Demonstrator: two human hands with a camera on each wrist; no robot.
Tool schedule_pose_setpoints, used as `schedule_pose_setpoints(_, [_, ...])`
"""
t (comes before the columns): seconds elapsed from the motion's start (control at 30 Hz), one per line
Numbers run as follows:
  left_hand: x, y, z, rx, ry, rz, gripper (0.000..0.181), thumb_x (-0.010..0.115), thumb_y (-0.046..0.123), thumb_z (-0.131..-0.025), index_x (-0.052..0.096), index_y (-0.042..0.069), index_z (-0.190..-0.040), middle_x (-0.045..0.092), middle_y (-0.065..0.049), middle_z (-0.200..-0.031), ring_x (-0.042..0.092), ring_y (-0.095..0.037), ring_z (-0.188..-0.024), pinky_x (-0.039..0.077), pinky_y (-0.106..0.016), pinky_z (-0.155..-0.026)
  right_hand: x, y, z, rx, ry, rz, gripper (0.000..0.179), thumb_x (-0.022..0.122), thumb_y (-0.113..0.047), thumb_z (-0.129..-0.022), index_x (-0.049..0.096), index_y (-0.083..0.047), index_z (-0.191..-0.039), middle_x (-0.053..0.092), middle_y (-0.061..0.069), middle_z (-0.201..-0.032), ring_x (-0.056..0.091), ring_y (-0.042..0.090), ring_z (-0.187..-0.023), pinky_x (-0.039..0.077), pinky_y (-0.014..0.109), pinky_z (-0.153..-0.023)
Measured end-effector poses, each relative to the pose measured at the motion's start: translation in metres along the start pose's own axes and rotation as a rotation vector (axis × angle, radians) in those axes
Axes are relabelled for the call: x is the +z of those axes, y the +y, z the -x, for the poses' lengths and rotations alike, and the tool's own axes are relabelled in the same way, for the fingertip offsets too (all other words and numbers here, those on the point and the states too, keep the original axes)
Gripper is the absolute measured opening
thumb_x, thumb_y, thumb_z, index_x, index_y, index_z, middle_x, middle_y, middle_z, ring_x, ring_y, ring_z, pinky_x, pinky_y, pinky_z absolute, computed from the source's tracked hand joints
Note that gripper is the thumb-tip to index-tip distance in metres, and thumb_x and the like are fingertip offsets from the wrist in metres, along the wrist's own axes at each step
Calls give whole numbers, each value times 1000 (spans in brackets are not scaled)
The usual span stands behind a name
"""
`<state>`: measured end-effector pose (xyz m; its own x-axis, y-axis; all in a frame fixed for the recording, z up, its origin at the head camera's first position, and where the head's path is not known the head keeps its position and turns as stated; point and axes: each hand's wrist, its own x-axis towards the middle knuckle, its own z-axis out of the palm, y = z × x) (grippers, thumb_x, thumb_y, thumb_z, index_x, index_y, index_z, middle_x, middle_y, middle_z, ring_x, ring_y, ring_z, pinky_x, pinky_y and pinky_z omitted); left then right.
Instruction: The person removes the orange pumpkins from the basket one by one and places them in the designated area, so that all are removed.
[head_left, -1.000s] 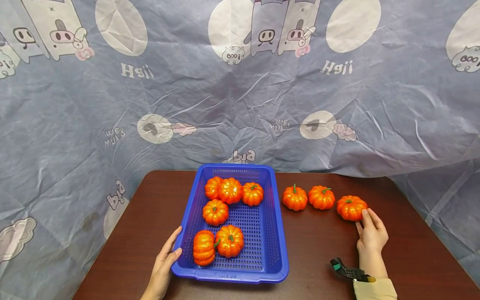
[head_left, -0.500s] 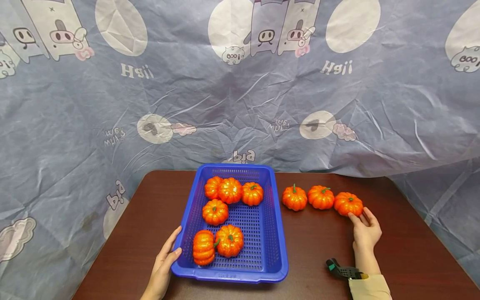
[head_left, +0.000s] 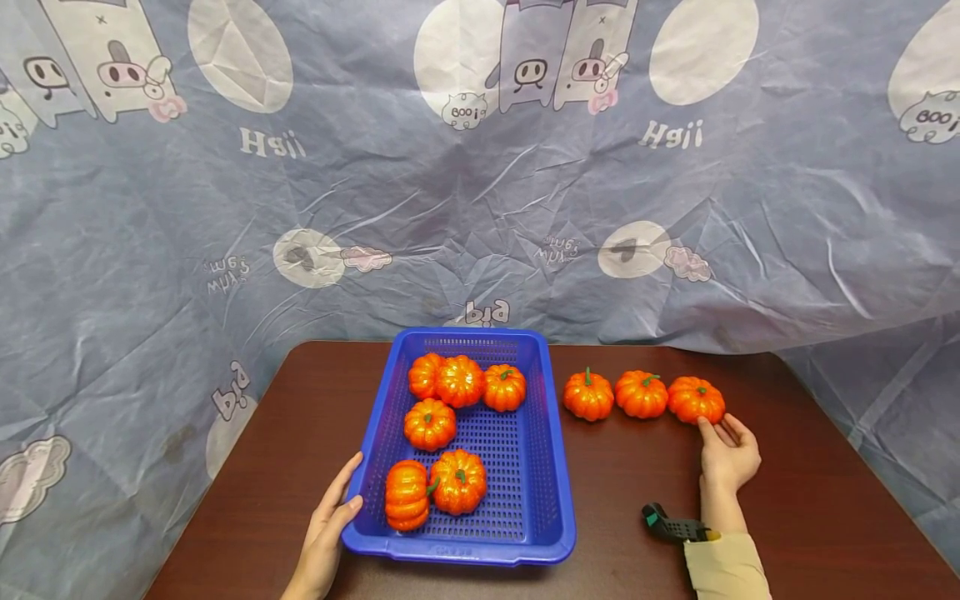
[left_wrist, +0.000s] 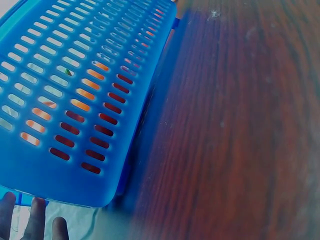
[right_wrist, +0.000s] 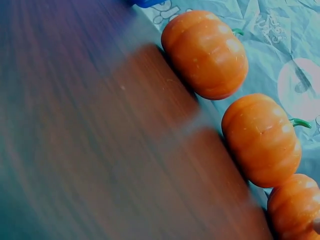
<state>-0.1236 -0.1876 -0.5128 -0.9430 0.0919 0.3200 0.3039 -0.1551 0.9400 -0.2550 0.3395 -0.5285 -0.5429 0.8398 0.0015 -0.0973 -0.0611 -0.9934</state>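
Note:
In the head view, a blue perforated plastic basket (head_left: 525,533) holds several shiny orange toy pumpkins (head_left: 459,482) with green stems. My left hand (head_left: 322,533) rests against its left side near the front corner, fingers fairly straight; their tips (left_wrist: 37,212) show beside the basket wall (left_wrist: 65,182) in the left wrist view. To the basket's right, three more pumpkins stand in a row: one pumpkin (head_left: 588,395) nearest it, a middle pumpkin (head_left: 641,394) and a right-hand pumpkin (head_left: 690,398). My right hand (head_left: 729,458) holds the right-hand pumpkin between thumb and fingers at its near right side.
The dark brown wooden table (head_left: 615,475) carries everything, with bare surface in front of the row. Behind it hangs a grey-blue printed cloth (head_left: 465,208). A black strap device (head_left: 675,527) sits on my right wrist.
My right hand has brought the right-hand pumpkin left and slightly back, next to the middle one, and its stem shows more upright. My left hand and the basket stay in place.

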Motion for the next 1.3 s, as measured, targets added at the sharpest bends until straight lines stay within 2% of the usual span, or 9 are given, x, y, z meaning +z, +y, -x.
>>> schedule_pose_setpoints(0.1, [0,-1,0,7,7,-7,50,38,3,-98,27,-1,-146,36,1,-146,39,-6,-128,33,-16,-99,0,-1,3,12,12,-37,50,77,-4,-73,61,-2,-121,57,-4,-99,56,1,-80,46,8,-71])
schedule_pose_setpoints(0.2, [1,-1,0,14,15,-19,49,37,1,-97,28,-2,-145,37,2,-146,39,-6,-128,33,-16,-99,0,-3,5,8,28,-77,49,76,-4,-75,60,-6,-121,54,-6,-102,55,7,-93,45,14,-83])
schedule_pose_setpoints(0.33, [2,0,0,19,30,-25,49,37,0,-97,29,-2,-145,38,3,-145,39,-6,-127,33,-15,-99,2,-14,9,-55,44,-109,45,74,-3,-77,61,-9,-119,52,-6,-108,49,13,-106,38,26,-97])
schedule_pose_setpoints(0.47, [2,0,0,15,43,-25,49,38,-1,-96,30,-2,-144,39,2,-144,40,-6,-127,33,-16,-99,8,-33,17,-128,8,-120,44,72,-1,-77,60,-7,-119,51,-3,-111,47,13,-108,36,32,-101])
schedule_pose_setpoints(0.77, [1,0,0,-11,29,-24,49,39,3,-97,29,0,-145,38,-1,-145,41,-7,-126,34,-17,-98,34,-83,51,-199,-218,-122,47,72,-2,-79,57,-8,-123,52,-1,-117,47,19,-113,36,36,-101])
schedule_pose_setpoints(1.03, [2,1,-1,-10,53,-44,49,41,3,-96,32,0,-144,39,-1,-144,41,-6,-126,34,-16,-98,70,-132,83,-284,-505,27,59,72,-12,-82,45,-11,-135,42,4,-136,45,22,-121,34,40,-103])
schedule_pose_setpoints(1.17, [3,2,0,-22,68,-44,49,41,2,-96,33,1,-144,42,1,-142,44,-6,-124,36,-17,-97,89,-147,97,-334,-644,103,64,71,-20,-84,40,-12,-139,38,4,-141,42,24,-126,34,41,-103])
schedule_pose_setpoints(1.3, [3,2,1,-25,69,-41,49,41,2,-96,33,1,-144,44,0,-141,45,-7,-122,38,-18,-95,110,-154,113,-413,-746,146,66,71,-23,-84,39,-9,-140,38,9,-141,42,27,-126,35,43,-103])
